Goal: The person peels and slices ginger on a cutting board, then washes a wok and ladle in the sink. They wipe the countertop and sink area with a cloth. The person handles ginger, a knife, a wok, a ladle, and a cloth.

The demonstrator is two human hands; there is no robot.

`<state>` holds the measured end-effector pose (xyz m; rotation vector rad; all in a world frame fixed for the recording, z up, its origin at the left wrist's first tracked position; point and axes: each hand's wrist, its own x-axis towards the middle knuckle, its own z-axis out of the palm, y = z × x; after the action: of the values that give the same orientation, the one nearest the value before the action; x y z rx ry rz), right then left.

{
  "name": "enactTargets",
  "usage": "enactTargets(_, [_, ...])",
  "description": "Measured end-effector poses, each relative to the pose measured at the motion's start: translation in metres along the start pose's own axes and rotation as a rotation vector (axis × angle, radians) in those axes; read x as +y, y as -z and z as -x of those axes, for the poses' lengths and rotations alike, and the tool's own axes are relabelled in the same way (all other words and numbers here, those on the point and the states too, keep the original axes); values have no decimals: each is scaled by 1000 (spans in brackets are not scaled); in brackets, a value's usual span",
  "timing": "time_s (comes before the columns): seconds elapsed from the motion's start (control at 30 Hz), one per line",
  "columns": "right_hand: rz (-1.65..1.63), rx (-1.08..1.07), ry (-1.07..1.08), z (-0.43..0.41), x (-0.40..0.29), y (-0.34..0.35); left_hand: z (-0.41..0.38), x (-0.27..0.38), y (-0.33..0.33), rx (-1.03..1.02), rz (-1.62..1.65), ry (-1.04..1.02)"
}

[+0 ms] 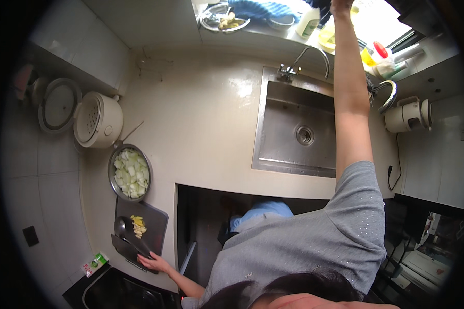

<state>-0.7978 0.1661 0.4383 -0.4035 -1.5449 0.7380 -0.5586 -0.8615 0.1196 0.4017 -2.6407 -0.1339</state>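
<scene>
My left hand (155,263) is at the lower edge of a dark grey cutting board (157,220), its fingers against the handles of a metal ladle (120,228) and a cleaver (123,247). Whether it grips either handle is unclear. Yellow ginger-like slices (138,220) and peeled garlic cloves (139,230) lie on the board. Just beyond it stands a metal pan (148,187) full of chopped pale green vegetable (131,174). My right hand (341,5) reaches up to the windowsill, beside a yellow-liquid bottle (327,36) and a white bottle (308,23). The top edge cuts it off.
A sink (288,119) with a faucet (288,71) lies under my right arm. At left are a white rice cooker (104,119) and a round lid (60,106). A white electric kettle (400,117) stands at right. A black stove (120,289) borders the board's near end, beside a green-and-white packet (95,264).
</scene>
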Motion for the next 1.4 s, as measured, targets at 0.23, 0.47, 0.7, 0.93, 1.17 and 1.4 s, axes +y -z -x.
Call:
enactTargets(0.23, [-212, -647, 249, 204, -114, 64, -18, 54, 6, -30, -21, -138])
enactTargets(0.47, [-55, -1607, 237, 534, -137, 107, -11, 81, 24, -64, -7, -93])
enactTargets(0.7, [12, -1501, 373, 519, -16, 1, -11, 161, 37, -201, 98, -178])
enactTargets(0.93, [838, -812, 112, 411, 154, -43, 1, 249, 14, -355, 425, -312])
enactTargets(1.17, [-43, -1220, 202, 535, -37, -70, -12, 379, -43, -566, 608, -522])
enactTargets(1.4, [346, -942, 46, 431, 113, -69, -36, 517, -140, -593, 572, -788])
